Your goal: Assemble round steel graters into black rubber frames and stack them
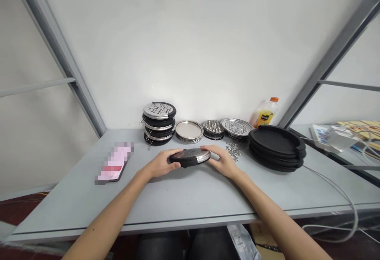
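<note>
Between my two hands is a round grater (190,154) with a perforated metal face and a black rim. It hangs slightly tilted over the table. My left hand (164,163) grips its left edge, thumb in front and fingers behind. At the opposite edge my right hand (221,160) clasps the shiny metal part of the rim. Beyond the left hand stands a stack of similar graters (159,111) with wire hooks sticking out. Plain metal discs (189,130), small grating discs (213,127) and wider perforated discs (237,127) lie behind. Small metal hooks (233,151) are heaped near my right hand.
A stack of black round frames (277,143) stands at the right, with an orange-capped bottle (267,113) behind it. A phone (115,163) lies at the left. A white cable (335,190) runs over the table's right front edge. A wall closes off the back.
</note>
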`<state>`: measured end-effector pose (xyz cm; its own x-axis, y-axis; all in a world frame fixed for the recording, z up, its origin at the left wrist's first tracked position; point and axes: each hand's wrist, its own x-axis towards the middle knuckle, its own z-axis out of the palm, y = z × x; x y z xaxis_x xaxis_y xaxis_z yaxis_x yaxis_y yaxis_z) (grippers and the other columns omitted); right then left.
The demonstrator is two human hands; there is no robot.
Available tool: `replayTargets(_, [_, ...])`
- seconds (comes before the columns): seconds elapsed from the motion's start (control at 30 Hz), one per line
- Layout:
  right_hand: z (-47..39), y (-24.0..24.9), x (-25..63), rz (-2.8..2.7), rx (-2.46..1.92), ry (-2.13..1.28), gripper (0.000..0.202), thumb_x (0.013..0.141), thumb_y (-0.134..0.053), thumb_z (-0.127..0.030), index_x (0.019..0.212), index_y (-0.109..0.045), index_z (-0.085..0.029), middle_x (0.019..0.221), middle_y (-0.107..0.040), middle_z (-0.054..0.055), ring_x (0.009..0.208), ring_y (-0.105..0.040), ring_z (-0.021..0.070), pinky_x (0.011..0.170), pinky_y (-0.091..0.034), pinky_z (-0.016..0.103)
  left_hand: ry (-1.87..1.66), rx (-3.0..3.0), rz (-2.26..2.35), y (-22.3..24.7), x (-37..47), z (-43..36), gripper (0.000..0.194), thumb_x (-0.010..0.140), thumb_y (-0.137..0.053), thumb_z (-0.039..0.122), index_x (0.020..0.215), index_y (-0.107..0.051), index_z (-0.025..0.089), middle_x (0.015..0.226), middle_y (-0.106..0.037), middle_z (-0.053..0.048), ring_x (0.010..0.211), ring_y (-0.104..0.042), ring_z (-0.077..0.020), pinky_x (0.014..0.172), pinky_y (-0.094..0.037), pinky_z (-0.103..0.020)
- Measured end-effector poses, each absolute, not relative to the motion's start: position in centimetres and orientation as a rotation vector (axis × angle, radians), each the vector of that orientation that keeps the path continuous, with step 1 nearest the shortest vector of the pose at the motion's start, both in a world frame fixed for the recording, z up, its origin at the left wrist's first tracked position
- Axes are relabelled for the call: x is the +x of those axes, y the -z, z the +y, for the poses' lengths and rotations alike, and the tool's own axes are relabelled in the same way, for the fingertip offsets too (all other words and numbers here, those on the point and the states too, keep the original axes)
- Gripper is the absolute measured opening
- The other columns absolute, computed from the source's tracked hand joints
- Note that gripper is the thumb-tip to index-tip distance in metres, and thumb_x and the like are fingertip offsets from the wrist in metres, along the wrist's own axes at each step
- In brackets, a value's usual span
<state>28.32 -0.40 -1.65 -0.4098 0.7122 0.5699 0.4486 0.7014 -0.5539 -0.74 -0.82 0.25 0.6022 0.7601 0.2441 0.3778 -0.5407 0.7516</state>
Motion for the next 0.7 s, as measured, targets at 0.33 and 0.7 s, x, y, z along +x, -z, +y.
replayTargets(0.33, [-0.2, 1.6, 28.6, -1.796, -1.112, -0.38, 0.032, 0.087, -0.053, -0.046, 0.089, -0.071, -0.02, 0.079, -0.07, 0.003, 0.074, -0.063, 0.0234, 0.069, -0.052, 0.036, -0.902, 2.101, 0.993, -0.3, 0.6, -1.5, 0.041, 0.086, -0.059, 0.044, 0.117, -0.061, 0.017, 0.116, -0.067, -0.007, 0.105, -0.061, -0.0258, 0.094, -0.047, -0.039])
replayTargets(0.7, [-0.3, 1.5, 28.7, -1.809, -1.079, -0.401, 0.034, 0.087, -0.053, -0.044, 0.102, -0.07, -0.019, 0.095, -0.073, 0.006, 0.081, -0.065, 0.0251, 0.075, -0.052, 0.038, -0.909, 2.16, 0.969, -0.3, 0.5, -1.4, 0.032, 0.089, -0.056, 0.037, 0.112, -0.064, 0.016, 0.112, -0.067, -0.007, 0.104, -0.06, -0.0248, 0.095, -0.046, -0.04])
